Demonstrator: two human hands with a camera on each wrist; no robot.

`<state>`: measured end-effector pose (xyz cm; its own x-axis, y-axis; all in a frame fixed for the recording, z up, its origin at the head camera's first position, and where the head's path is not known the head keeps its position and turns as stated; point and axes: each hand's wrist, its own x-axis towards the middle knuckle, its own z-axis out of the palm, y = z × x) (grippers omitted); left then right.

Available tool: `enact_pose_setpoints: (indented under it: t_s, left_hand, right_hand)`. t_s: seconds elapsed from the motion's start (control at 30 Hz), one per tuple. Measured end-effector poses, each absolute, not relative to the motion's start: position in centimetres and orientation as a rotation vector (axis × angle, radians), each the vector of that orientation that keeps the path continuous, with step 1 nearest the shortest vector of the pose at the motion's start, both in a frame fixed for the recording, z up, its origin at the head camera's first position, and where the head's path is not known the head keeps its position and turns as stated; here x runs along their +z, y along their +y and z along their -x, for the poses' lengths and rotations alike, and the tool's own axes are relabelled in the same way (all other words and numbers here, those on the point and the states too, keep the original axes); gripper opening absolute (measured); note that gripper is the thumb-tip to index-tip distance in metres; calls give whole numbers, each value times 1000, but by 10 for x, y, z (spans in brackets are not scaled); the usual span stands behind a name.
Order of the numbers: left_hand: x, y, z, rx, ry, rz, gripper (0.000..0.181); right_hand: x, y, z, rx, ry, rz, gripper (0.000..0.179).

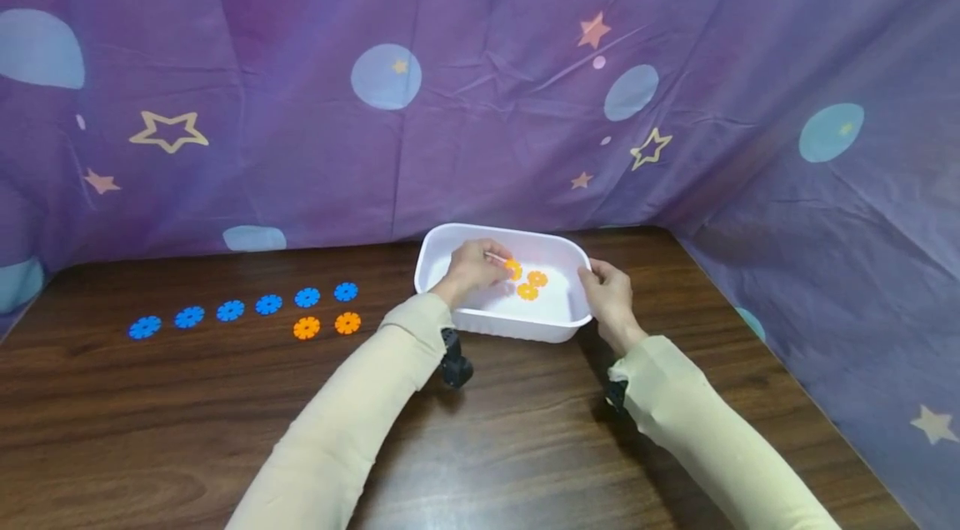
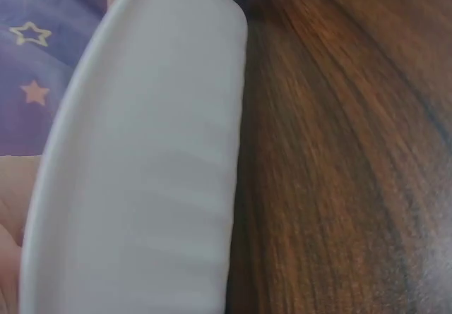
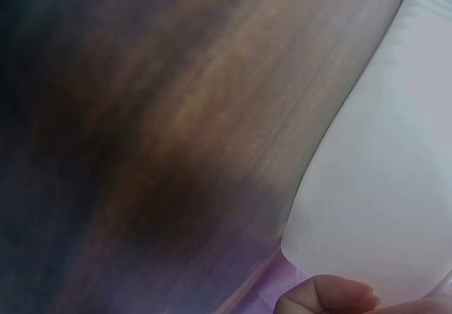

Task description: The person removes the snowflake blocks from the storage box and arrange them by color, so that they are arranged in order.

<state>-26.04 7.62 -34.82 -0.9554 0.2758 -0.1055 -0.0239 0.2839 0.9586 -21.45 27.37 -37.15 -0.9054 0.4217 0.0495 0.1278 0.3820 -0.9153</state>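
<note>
"What's the left hand doing?"
"Inside the white tray, it seems to pinch an orange disc, though that spot shows small."
"And the right hand?"
"It grips the tray's right end. Two more orange discs lie inside."
"On the bench?"
"Left of the tray, six blue discs form a row, with two orange ones nearer."

Pale cream sleeves, long (lightly creased), black wrist-worn devices
</note>
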Motion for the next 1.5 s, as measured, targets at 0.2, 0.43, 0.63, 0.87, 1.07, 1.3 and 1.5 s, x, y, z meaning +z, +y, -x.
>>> enact_pose_setpoints:
  t_s: [0.2,0.43,0.63,0.87,1.07,1.3,1.5]
  left_hand:
    - [-339,73,255,1825,2182,-185,29]
    - [-329,59,245,1967,2045,-171,34]
    - [-323,38,236,2032,2000,-186,33]
    - [-325,12,226,2104,1945,-153,35]
    - [-328,-12,218,2137,1928,-128,37]
    - [-332,-42,209,2174,1909,-86,34]
    - [-341,-71,202,2173,1915,-67,30]
  right_hand:
    - [-372,275,215,1540,-2376,484,38]
    - [-371,275,215,1530,-2380,493,37]
    - [-368,275,215,1538,-2385,494,38]
    - [-367,274,214,1524,-2389,495,38]
    - [-368,274,214,1525,-2393,487,37]
    - [-370,274,216,1532,-2383,491,37]
    - [-372,273,217,1543,-2385,503,38]
